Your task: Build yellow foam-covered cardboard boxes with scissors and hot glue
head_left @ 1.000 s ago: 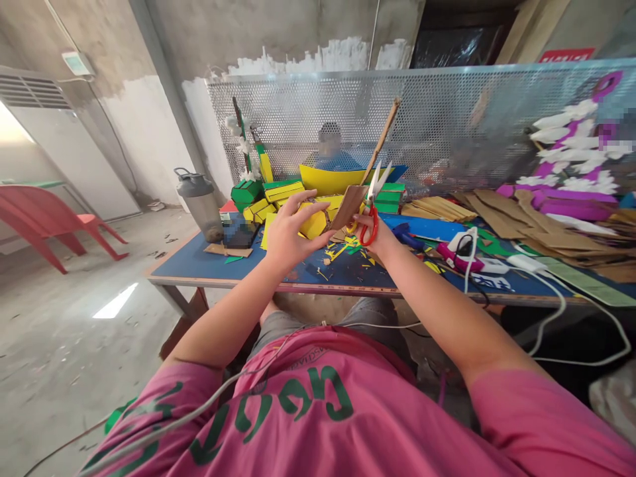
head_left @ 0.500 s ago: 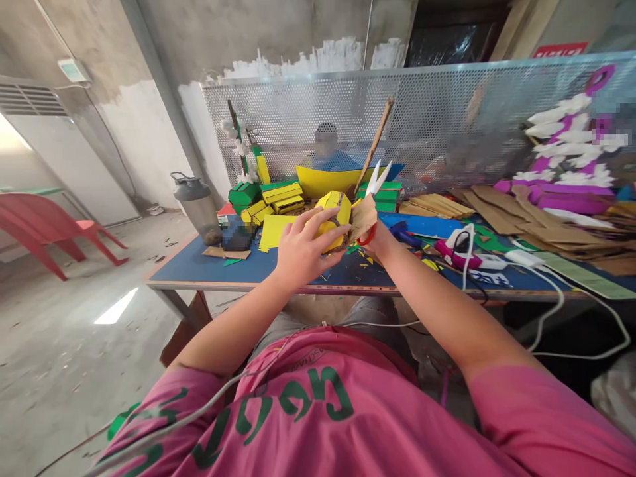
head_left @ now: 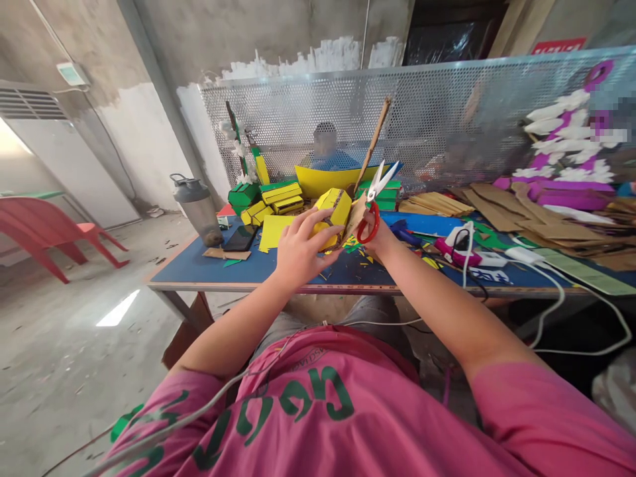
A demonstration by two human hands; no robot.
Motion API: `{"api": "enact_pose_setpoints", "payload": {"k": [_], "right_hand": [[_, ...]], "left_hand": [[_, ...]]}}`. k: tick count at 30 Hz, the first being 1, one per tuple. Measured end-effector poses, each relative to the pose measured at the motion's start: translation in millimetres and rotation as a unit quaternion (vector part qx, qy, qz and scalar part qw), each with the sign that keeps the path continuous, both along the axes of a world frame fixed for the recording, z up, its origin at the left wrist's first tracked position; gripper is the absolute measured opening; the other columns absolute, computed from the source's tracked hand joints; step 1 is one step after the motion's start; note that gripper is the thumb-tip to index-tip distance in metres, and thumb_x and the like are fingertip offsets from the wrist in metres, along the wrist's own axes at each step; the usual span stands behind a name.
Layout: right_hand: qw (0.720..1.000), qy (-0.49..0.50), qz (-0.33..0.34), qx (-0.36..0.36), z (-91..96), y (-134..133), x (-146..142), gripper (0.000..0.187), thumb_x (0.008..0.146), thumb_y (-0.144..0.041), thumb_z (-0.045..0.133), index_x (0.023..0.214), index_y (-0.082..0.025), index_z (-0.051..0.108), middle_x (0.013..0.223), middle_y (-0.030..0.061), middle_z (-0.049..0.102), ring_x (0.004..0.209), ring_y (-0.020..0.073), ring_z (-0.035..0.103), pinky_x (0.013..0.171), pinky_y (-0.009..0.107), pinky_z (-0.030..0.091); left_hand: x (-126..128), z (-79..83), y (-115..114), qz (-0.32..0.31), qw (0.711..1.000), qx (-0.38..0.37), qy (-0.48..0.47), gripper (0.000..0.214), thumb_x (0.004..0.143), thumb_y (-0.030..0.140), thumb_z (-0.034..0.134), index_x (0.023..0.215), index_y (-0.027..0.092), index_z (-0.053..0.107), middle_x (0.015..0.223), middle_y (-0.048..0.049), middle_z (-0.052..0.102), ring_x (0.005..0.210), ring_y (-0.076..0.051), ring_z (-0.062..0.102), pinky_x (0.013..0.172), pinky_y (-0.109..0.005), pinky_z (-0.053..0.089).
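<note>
Over mid-bench [head_left: 199, 268], box [head_left: 334, 209] in left hand [head_left: 298, 252] sits just left of scissors [head_left: 375, 197] in right hand [head_left: 382, 238]; bottle [head_left: 197, 207] and phone [head_left: 241, 237] lie at left end, cardboard sheets [head_left: 501, 215] at right end, perforated screen [head_left: 437, 112] stands behind.

The right hand [head_left: 381, 237] is partly hidden behind the scissors [head_left: 373, 199] and cardboard piece [head_left: 354, 215]; the red chair [head_left: 42, 226] runs off the left edge
</note>
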State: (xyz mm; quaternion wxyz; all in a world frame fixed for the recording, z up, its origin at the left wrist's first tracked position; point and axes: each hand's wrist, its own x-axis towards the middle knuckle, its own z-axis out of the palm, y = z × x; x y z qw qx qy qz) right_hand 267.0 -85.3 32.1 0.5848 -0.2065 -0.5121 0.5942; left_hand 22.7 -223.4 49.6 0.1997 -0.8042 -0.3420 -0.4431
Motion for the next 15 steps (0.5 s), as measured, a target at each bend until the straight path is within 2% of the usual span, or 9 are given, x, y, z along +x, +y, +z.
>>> {"api": "enact_pose_setpoints", "payload": {"k": [4, 7, 11, 15], "right_hand": [[1.000, 0.017, -0.003, 0.000, -5.0, 2.9, 0.7, 0.053, 0.071, -0.049, 0.107, 0.112, -0.030, 0.079, 0.110, -0.0013, 0.091, 0.114, 0.0256, 0.084, 0.092, 0.037, 0.068], [0.999, 0.023, -0.026, -0.007, -6.2, 6.0, 0.0, 0.049, 0.070, -0.046, 0.109, 0.106, -0.030, 0.079, 0.108, 0.0007, 0.092, 0.114, 0.0285, 0.085, 0.089, 0.038, 0.070], [0.999, 0.039, -0.033, 0.004, -7.1, 9.3, 0.0, 0.053, 0.064, -0.046, 0.112, 0.104, -0.031, 0.079, 0.116, 0.0021, 0.092, 0.122, 0.0345, 0.085, 0.096, 0.046, 0.073], [0.998, 0.046, -0.033, 0.000, -11.0, 14.3, 1.4, 0.052, 0.062, -0.041, 0.113, 0.100, -0.030, 0.079, 0.114, 0.0008, 0.093, 0.121, 0.0325, 0.086, 0.102, 0.046, 0.074]], "left_hand": [[0.6, -3.2, 4.9, -0.002, 1.000, -0.022, -0.015, 0.045, 0.102, 0.047, 0.083, 0.146, 0.041, 0.077, 0.172, -0.0069, 0.065, 0.161, -0.041, 0.059, 0.129, -0.065, 0.054], [0.7, -5.2, 10.4, -0.009, 0.999, -0.019, -0.035, 0.045, 0.104, 0.048, 0.081, 0.147, 0.037, 0.075, 0.174, -0.0091, 0.062, 0.160, -0.039, 0.060, 0.130, -0.061, 0.054], [0.7, -8.7, 16.1, -0.013, 0.998, 0.000, -0.062, 0.045, 0.104, 0.045, 0.081, 0.146, 0.032, 0.073, 0.181, -0.0114, 0.054, 0.161, -0.037, 0.060, 0.130, -0.058, 0.054], [0.3, -12.2, 19.7, -0.010, 0.998, -0.014, -0.063, 0.048, 0.103, 0.047, 0.081, 0.147, 0.031, 0.071, 0.184, -0.0124, 0.050, 0.164, -0.038, 0.057, 0.133, -0.059, 0.053]]}}
